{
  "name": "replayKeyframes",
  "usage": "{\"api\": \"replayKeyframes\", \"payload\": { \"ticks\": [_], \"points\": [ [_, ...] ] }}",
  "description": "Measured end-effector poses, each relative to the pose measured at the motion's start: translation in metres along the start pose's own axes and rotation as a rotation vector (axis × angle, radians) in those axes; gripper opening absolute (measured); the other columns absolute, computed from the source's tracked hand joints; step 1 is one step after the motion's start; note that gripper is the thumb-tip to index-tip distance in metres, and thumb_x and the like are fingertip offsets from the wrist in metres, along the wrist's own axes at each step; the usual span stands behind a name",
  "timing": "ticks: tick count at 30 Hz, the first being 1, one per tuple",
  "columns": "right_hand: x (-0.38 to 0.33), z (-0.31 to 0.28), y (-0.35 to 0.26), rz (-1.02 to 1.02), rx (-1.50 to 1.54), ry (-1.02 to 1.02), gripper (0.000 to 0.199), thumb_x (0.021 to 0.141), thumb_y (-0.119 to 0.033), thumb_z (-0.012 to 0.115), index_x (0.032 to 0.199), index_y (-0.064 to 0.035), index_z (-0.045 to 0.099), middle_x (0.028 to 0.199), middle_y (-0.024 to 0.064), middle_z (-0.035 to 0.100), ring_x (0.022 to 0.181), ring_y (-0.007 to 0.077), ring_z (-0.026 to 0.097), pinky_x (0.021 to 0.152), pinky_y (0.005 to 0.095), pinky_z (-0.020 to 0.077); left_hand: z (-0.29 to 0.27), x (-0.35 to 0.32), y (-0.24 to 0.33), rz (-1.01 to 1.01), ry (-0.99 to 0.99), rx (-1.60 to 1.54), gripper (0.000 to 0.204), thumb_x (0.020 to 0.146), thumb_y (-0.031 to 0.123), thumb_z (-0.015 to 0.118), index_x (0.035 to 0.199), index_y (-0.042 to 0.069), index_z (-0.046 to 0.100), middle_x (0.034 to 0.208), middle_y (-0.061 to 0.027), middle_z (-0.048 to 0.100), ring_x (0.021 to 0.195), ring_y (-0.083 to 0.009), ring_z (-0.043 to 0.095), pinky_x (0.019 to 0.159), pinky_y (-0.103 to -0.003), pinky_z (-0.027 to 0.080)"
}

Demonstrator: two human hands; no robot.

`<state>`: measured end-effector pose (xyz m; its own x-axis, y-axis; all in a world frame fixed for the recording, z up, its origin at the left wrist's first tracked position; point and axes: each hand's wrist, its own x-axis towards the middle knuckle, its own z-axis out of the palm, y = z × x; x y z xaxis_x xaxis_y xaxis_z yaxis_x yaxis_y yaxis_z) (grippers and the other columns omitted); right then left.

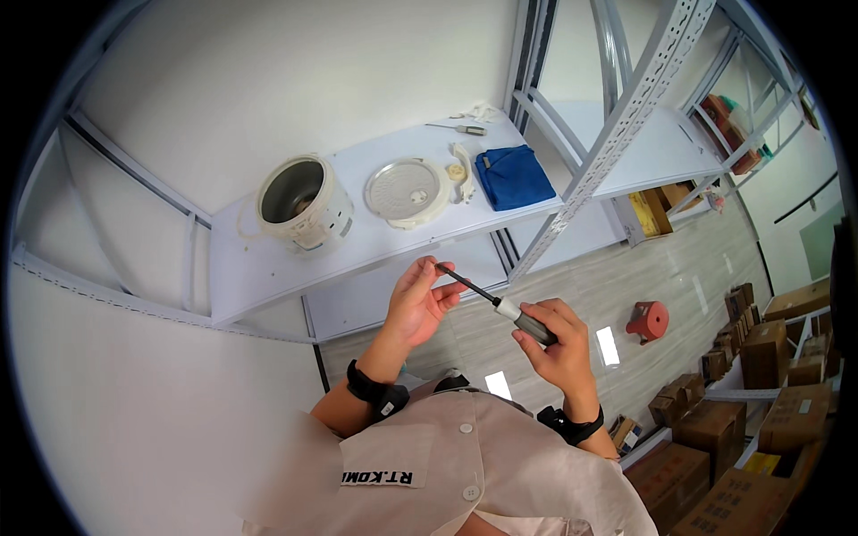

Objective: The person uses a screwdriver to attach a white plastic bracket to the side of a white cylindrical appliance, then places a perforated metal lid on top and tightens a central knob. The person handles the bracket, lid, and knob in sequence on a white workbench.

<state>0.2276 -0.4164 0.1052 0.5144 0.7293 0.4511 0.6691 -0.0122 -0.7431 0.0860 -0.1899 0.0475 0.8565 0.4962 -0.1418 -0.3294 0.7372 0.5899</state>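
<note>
My right hand point(560, 348) is wrapped round the grey and white handle of a screwdriver point(478, 290), in front of my chest. Its dark shaft slants up and left to my left hand point(420, 302). There, thumb and forefinger pinch at the tip; whether a screw sits between them is too small to tell. Beyond my hands, on a white shelf point(357, 253), stands an open rice cooker body point(304, 204) with a dark inside. Right of it lies a round cooker lid point(408, 191), then a curved white plastic part point(462, 172) and a folded blue cloth point(515, 178).
Another screwdriver point(458, 128) lies at the back of the shelf, near a crumpled white wrapper point(483, 112). A perforated metal upright point(608, 134) rises at the shelf's right end. A red stool point(648, 321) stands on the floor, with cardboard boxes point(710, 429) stacked at the lower right.
</note>
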Motion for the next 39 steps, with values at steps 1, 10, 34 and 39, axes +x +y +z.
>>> {"api": "replayKeyframes", "payload": {
  "ticks": [1,10,34,39],
  "points": [
    [0.002,0.001,-0.001,-0.004,-0.002,0.0,0.04,0.075,-0.007,0.087,0.113,-0.0077,0.076,0.098,0.0099,0.071,0.08,0.0275,0.072,0.067,0.0337,0.0573,-0.001,0.0,0.0,0.008,-0.006,0.003,0.013,0.11,0.027,0.056,0.117,0.017,0.056,0.122,-0.0041,0.063,0.107,-0.0285,0.073,0.079,-0.032,0.058],
    [0.014,0.014,-0.011,0.022,-0.017,-0.065,0.037,0.079,-0.006,0.087,0.113,-0.0034,0.075,0.094,0.0109,0.071,0.077,0.0227,0.069,0.065,0.0305,0.0527,-0.012,-0.003,0.011,0.114,0.036,0.125,0.018,0.11,0.027,0.056,0.12,0.011,0.056,0.12,-0.0054,0.062,0.104,-0.0232,0.071,0.083,-0.034,0.058],
    [0.07,0.185,-0.066,0.1,0.265,-0.469,0.056,0.083,0.002,0.074,0.136,-0.0063,0.057,0.114,0.0139,0.06,0.095,0.0318,0.062,0.079,0.0374,0.0514,-0.139,-0.003,0.127,0.124,0.528,0.037,0.018,0.105,0.026,0.067,0.11,0.008,0.067,0.103,-0.0015,0.069,0.081,-0.0091,0.06,0.076,-0.026,0.053],
    [0.068,0.227,-0.079,0.139,0.233,-0.411,0.058,0.082,0.002,0.075,0.137,-0.007,0.057,0.112,0.0142,0.06,0.097,0.033,0.062,0.082,0.0383,0.0522,-0.166,0.002,0.15,0.079,0.493,0.059,0.021,0.105,0.026,0.068,0.11,0.007,0.066,0.099,-0.0013,0.068,0.081,-0.0096,0.06,0.074,-0.026,0.053]
  ]
}}
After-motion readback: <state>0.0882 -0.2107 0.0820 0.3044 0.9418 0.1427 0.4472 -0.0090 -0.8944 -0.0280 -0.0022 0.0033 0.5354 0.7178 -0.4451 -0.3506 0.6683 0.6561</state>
